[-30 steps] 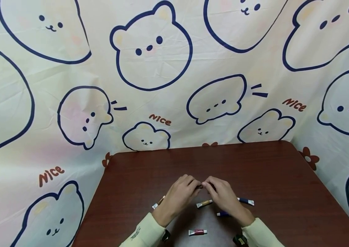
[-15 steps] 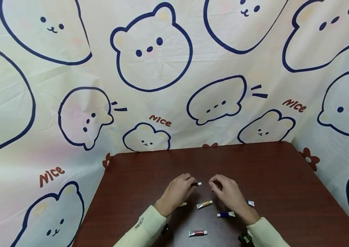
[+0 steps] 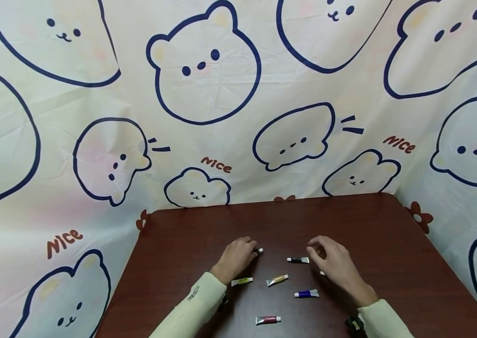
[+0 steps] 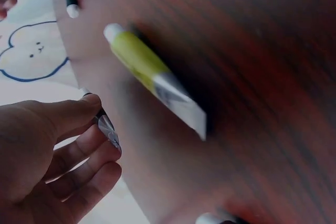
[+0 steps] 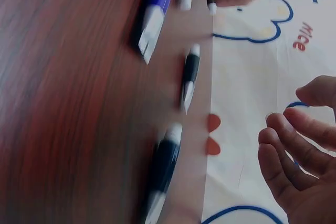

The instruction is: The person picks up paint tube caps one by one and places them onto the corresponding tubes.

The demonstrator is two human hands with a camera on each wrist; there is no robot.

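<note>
My left hand (image 3: 235,258) pinches a small dark paint tube (image 4: 106,127) between thumb and fingers; its white cap shows past the fingertips in the head view. To the right, my right hand (image 3: 334,260) hovers over the table with loosely bent fingers and nothing in them. A black paint tube (image 3: 298,259) lies on the table between the hands. Beneath the right hand is a dark blue tube (image 5: 165,166), mostly hidden in the head view. Close to the left wrist lies a yellow-green tube (image 3: 242,281).
On the brown table (image 3: 204,230) also lie an ochre tube (image 3: 277,280), a blue tube (image 3: 306,294) and, nearer the front, a red tube (image 3: 268,319). A cloth printed with bears (image 3: 204,84) hangs behind the table's back edge.
The hands have come apart: the left moved left with its dark tube, the right moved right. The black tube now shows on the table where the right hand was.
</note>
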